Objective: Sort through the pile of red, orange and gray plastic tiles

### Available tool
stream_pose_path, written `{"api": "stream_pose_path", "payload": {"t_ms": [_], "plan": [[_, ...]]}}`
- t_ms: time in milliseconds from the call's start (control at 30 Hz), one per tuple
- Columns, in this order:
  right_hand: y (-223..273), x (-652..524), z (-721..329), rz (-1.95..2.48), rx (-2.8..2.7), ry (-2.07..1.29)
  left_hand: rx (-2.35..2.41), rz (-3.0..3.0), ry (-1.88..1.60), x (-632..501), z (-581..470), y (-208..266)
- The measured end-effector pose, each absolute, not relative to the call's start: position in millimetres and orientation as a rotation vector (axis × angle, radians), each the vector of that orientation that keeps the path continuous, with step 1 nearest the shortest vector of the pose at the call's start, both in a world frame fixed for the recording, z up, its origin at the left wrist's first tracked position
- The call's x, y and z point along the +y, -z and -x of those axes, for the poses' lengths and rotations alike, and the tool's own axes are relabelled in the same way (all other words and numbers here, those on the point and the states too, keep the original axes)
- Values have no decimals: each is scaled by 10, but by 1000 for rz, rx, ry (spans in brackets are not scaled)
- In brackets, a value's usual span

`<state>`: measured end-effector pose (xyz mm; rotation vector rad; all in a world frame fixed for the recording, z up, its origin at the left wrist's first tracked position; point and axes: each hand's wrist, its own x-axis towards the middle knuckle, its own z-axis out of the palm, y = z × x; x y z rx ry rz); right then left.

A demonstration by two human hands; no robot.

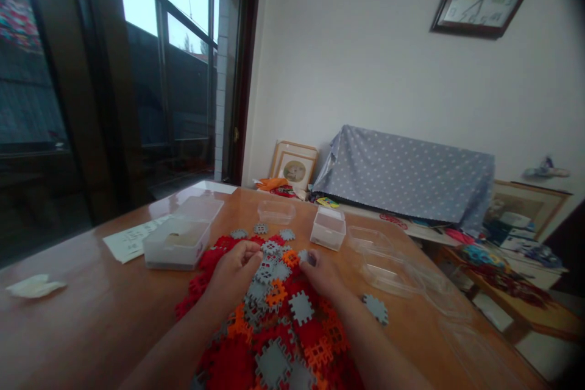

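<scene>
A pile of red, grey and orange toothed plastic building pieces [273, 361] spreads across the near middle of the table. My left hand [238, 262] is over the pile's far left part, thumb and fingers closed at the edge of a grey toothed building piece with openings [270, 248]. On the other side, my right hand [321, 271] pinches a small grey building piece [303, 255] between thumb and curled fingers. Between the hands lies an orange building piece [290, 258]. The hands partly hide what the fingertips grip.
An open clear plastic box [176, 250] stands left on the wooden table [91, 317], beside a written sheet [130, 241]. A white box [328, 228] and clear trays [388, 269] stand at the right. A loose grey piece [375, 309] lies near my right forearm.
</scene>
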<state>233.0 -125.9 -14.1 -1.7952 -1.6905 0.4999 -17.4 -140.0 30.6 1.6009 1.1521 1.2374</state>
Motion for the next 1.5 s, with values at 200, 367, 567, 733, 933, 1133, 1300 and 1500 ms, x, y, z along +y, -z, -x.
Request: {"api": "stream_pose_path", "payload": {"t_ms": [200,367,567,733,933,1133,1300,1500], "plan": [[210,-1279,-2273,1659,-1725,-524,1171,-1760,-1165,-1428,202,-163],[155,-1356,-2541,1649,-1751,-507,1209,-1903,-1093,-1431,190,-134],[72,-1430,-2978,1812,-1737,-488,1218,-1974,-999,-1409,211,-127],[-16,-1480,-3076,1836,-1753,-543,1216,-2004,-963,-1408,226,-135],[-258,-1733,-3294,1719,-1749,-588,1255,-2055,-935,-1398,223,-155],[-318,-2292,-3606,1729,-1666,-594,1256,-2031,-905,-1406,212,-172],[-162,-2584,-3762,1802,-1635,-581,1246,-2044,-894,-1385,204,-127],[22,-2628,-3823,1855,-1583,-604,1275,-2021,-891,-1375,196,-130]]}}
